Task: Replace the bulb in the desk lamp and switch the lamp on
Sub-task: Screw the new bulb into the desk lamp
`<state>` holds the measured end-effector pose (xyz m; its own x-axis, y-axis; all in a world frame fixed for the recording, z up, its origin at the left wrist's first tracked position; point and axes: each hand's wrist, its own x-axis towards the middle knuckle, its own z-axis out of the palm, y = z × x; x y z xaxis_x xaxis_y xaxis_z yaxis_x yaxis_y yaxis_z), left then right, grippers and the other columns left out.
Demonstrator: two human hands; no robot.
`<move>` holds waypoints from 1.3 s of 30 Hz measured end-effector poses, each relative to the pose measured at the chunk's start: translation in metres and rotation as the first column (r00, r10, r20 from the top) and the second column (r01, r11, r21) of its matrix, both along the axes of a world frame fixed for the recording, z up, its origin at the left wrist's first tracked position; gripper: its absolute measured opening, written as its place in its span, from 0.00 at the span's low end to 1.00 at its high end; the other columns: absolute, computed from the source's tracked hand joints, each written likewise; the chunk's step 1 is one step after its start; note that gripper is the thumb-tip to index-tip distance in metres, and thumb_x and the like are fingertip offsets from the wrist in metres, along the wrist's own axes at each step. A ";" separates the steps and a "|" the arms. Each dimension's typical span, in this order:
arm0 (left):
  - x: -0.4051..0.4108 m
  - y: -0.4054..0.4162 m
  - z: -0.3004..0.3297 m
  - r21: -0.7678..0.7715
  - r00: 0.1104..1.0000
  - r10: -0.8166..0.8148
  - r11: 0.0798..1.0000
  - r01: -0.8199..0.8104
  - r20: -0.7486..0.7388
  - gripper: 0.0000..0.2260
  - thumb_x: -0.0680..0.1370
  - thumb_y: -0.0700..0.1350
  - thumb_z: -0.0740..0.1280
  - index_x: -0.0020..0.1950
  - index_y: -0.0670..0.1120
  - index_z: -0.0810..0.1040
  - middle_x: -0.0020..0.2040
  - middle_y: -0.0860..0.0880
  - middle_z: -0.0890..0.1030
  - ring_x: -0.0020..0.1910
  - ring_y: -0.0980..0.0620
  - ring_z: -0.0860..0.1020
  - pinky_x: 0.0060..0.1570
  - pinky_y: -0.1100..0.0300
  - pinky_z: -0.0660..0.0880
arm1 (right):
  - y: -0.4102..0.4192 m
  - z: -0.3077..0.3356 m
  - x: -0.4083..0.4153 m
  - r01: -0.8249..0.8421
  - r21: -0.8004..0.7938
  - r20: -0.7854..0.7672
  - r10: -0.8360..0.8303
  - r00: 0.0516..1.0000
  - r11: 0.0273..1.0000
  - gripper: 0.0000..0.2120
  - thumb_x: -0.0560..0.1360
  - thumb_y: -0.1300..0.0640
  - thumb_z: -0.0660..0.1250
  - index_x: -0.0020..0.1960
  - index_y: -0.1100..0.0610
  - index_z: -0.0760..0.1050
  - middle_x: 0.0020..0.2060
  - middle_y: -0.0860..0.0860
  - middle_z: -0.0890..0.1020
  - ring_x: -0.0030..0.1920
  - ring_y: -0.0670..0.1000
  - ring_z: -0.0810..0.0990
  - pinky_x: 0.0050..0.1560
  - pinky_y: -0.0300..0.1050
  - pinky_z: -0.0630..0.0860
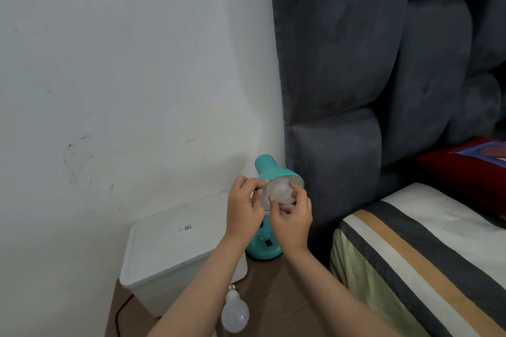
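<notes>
Your left hand [242,204] pinches the shade [282,172], right hand [291,216] cups the fitted bulb [278,193] w/ fingers curled; cross-threading risk if tilted (spare bulb [235,312] may roll off bench [287,317]).

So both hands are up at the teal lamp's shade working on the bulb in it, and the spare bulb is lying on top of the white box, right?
Not quite. The head view shows the spare bulb lying on the wooden table in front of the white box, not on top of it. The rest holds: left hand and right hand are at the teal lamp's shade.
</notes>
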<state>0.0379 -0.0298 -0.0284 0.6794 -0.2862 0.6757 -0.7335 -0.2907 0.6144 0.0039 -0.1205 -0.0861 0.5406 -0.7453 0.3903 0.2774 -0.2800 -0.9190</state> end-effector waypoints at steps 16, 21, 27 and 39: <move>-0.001 -0.002 -0.002 -0.008 1.000 -0.001 1.000 0.001 -0.003 0.12 0.73 0.31 0.64 0.48 0.46 0.79 0.44 0.50 0.74 0.45 0.51 0.77 0.41 0.55 0.79 | 0.004 0.000 0.003 0.022 0.021 0.044 -0.023 0.999 1.000 0.26 0.70 0.58 0.73 0.65 0.52 0.68 0.59 0.52 0.71 0.50 0.53 0.81 0.48 0.41 0.81; 0.001 -0.001 -0.002 -0.008 1.000 0.009 1.000 -0.009 -0.016 0.12 0.73 0.31 0.64 0.48 0.47 0.79 0.44 0.49 0.74 0.45 0.52 0.77 0.41 0.54 0.79 | 0.003 -0.004 0.004 0.030 0.005 0.012 -0.030 0.999 1.000 0.23 0.71 0.56 0.72 0.64 0.49 0.70 0.53 0.51 0.74 0.46 0.54 0.83 0.47 0.46 0.81; -0.001 -0.001 -0.001 -0.006 1.000 0.006 1.000 -0.006 -0.024 0.11 0.73 0.31 0.64 0.48 0.46 0.79 0.44 0.50 0.74 0.45 0.54 0.77 0.42 0.58 0.79 | 0.009 -0.006 0.004 0.037 -0.098 0.071 -0.030 0.997 0.995 0.25 0.70 0.61 0.73 0.65 0.55 0.69 0.59 0.55 0.69 0.53 0.52 0.79 0.50 0.42 0.81; 0.000 -0.002 -0.003 -0.018 1.000 0.002 1.000 -0.003 -0.030 0.11 0.73 0.31 0.65 0.47 0.47 0.79 0.44 0.50 0.74 0.45 0.54 0.77 0.43 0.57 0.79 | 0.009 -0.008 0.005 0.043 -0.086 0.051 -0.039 0.998 0.995 0.25 0.70 0.62 0.72 0.65 0.56 0.69 0.59 0.54 0.71 0.53 0.54 0.79 0.50 0.40 0.80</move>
<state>0.0383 -0.0313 -0.0317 0.7001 -0.2726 0.6600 -0.7140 -0.2812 0.6412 0.0090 -0.1114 -0.0941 0.4888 -0.7285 0.4800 0.3089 -0.3700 -0.8762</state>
